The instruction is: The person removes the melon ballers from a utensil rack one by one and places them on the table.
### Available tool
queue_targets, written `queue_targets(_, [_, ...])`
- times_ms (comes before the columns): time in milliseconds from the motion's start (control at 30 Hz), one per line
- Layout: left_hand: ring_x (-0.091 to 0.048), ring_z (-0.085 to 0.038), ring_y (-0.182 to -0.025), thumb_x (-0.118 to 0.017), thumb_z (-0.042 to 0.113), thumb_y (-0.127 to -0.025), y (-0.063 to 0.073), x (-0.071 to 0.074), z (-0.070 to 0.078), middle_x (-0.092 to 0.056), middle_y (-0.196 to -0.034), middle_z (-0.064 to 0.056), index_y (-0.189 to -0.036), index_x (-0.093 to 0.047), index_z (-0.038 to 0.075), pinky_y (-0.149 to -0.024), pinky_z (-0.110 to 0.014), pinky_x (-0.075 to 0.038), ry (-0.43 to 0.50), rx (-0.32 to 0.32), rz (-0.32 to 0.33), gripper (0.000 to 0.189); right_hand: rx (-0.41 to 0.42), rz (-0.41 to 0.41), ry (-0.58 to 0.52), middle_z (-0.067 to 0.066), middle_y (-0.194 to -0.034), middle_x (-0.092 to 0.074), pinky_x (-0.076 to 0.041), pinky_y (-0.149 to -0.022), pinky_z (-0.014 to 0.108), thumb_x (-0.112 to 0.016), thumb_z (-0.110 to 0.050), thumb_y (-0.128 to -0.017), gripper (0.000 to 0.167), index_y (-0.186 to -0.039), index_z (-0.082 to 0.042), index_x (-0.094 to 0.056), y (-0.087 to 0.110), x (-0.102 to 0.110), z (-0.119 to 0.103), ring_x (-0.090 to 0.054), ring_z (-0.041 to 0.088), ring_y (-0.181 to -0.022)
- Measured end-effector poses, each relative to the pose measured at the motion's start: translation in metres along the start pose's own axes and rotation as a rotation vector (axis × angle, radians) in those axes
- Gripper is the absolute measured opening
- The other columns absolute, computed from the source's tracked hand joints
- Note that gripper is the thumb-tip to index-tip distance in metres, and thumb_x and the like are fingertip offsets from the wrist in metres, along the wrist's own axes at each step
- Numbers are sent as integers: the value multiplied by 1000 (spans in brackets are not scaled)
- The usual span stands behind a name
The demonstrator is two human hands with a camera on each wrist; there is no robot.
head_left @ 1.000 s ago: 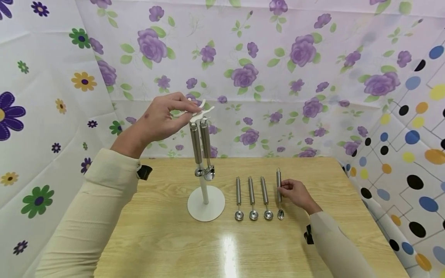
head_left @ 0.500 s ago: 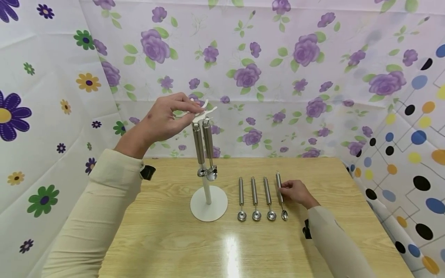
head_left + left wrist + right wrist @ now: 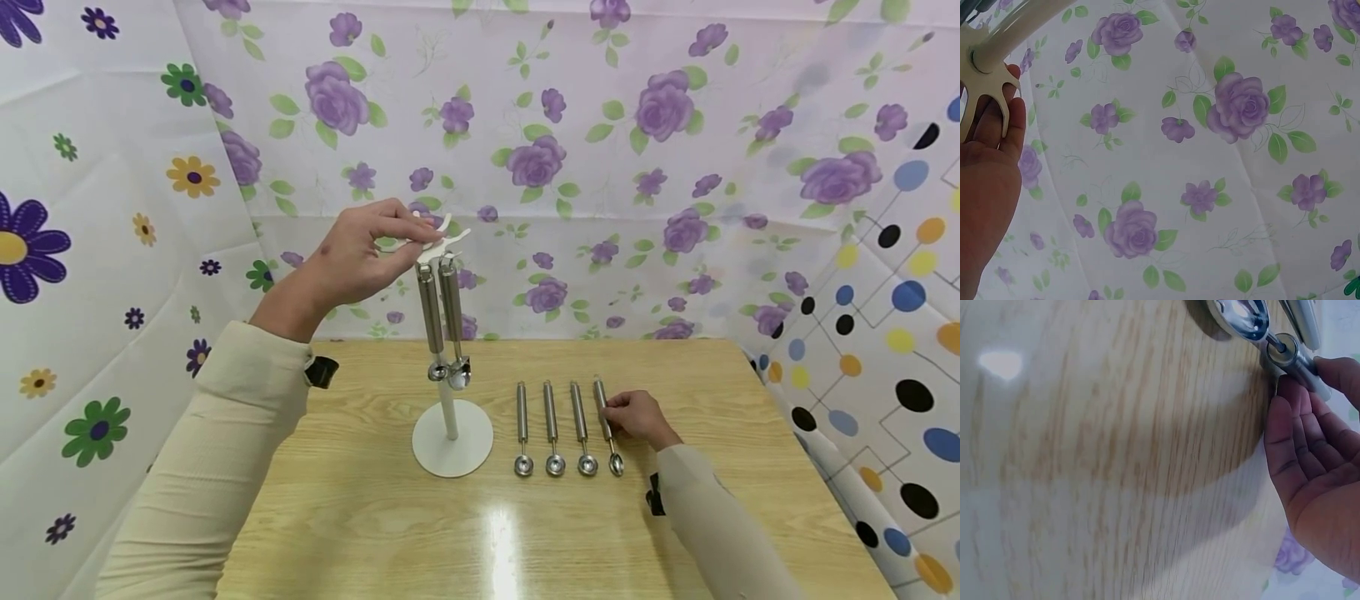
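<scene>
Sleeves: The left sleeve (image 3: pixel 217 458) and the right sleeve (image 3: pixel 723 521) are cream and come in from the near side.
Scoop at the right end: The end scoop (image 3: pixel 606 423) is shiny metal and slants at the right of the row. Its little bowl is tipped. I cannot tell if all of it touches the wood.
Right hand: The right hand (image 3: pixel 639 417) pinches the end scoop's handle. The thumb is on one side and bent fingers are on the other, only a handle's width apart.
Other scoops in the row: The first scoop (image 3: pixel 522 425), second scoop (image 3: pixel 551 425) and third scoop (image 3: pixel 581 425) lie side by side, not touching. Their round bowls point to the person.
White stand: The stand (image 3: pixel 453 458) is upright on its round foot, left of the row. The left hanging scoop (image 3: pixel 431 312) and right hanging scoop (image 3: pixel 452 312) hang from its hooks, bowls down.
Left hand: The left hand (image 3: pixel 352 250) holds the stand's top, with thumb and fingers almost together around the hooks.
Near room: Lots of wooden surface (image 3: pixel 375 533) shows in front of the stand and scoops.
Side room: More wood runs from the right hand to the right edge. The gap from stand foot to first scoop is small.
Far edge: It runs straight behind the scoops, by the purple-flower cloth (image 3: pixel 465 133).
</scene>
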State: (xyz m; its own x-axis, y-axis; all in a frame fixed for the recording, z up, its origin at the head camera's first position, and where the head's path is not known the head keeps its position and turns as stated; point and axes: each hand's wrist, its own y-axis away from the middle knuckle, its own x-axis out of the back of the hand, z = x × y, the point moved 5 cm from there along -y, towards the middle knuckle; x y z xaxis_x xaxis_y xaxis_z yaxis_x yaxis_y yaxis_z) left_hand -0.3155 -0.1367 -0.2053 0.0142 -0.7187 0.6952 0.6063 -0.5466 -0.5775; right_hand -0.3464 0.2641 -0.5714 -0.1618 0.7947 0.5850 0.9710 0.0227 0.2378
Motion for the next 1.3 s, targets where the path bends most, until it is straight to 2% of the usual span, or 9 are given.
queue_targets(200, [-60,-29,-113,-64,-2,-94,0,0,-1,-66,-107,-14,-110,-77,1,-81,-38,-46,-1,-20,6,20,2,18,25,15,-91,-70,-55,-61,32,-68,-14,-94,29,-110,10,-68,0,-1,-2,-66,20,-75])
queue_targets(667, [-60,-28,-114,-62,0,-96,0,0,-1,-66,-108,-13,-111,-76,1,-82,-39,-45,-4,8,4,21,-15,73,80,13,-85,-71,-56,-59,33,-71,-14,-92,28,-108,9,-70,-4,-4,-1,-67,19,-71])
queue_targets(1000, [-60,-28,-112,-63,0,-96,0,0,0,-67,-109,-13,-111,-77,2,-83,-41,-46,-3,3,15,21,-16,63,95,10,-80,-71,-56,-61,33,-71,-15,-92,29,-107,10,-71,-1,-4,-2,-66,18,-69])
queue_targets(1133, [-60,-28,-112,-64,-1,-95,0,0,-1,-67,-109,-13,-110,-77,2,-82,-40,-47,4,-1,16,20,-9,42,107,12,-84,-72,-56,-64,35,-71,-18,-93,32,-108,10,-70,3,-1,-7,-68,22,-73])
queue_targets(1300, [-60,-29,-113,-61,1,-97,1,1,2,-66,-107,-13,-111,-76,2,-80,-39,-45,-3,3,3,21,13,15,112,19,-97,-71,-56,-72,38,-67,-18,-96,37,-117,13,-65,9,8,-14,-69,29,-86])
